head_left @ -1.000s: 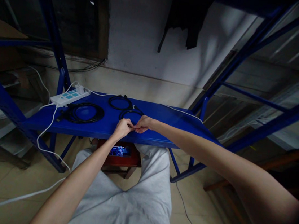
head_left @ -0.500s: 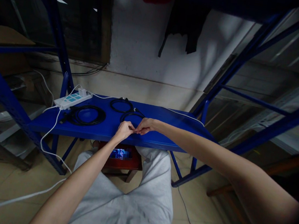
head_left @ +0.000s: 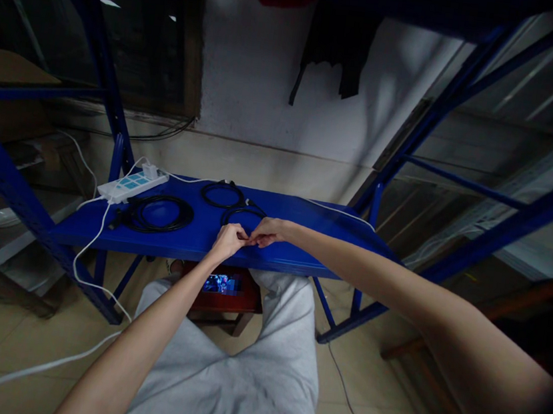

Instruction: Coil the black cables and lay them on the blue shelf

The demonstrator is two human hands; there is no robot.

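My left hand (head_left: 228,242) and my right hand (head_left: 268,230) meet over the front edge of the blue shelf (head_left: 191,242). The fingers of both are closed in a pinch, fingertips together; anything between them is too small to make out. Just behind them lies a black cable loop (head_left: 243,211), partly covered by my hands. Another black coil (head_left: 222,195) rests behind it to the left. A thicker coiled black cable (head_left: 162,214) lies on the left part of the shelf, in front of a white power strip (head_left: 132,186) with blue sockets.
A lit phone (head_left: 216,283) lies on a red-brown stool (head_left: 244,302) under the shelf. A white cord (head_left: 93,242) hangs over the shelf's left front. Blue uprights (head_left: 379,193) stand at both sides. A black cloth (head_left: 336,53) hangs against the wall.
The view has shifted very slightly, and the picture on the phone screen differs. Both hands keep their closed pose at the same spot over the shelf edge.
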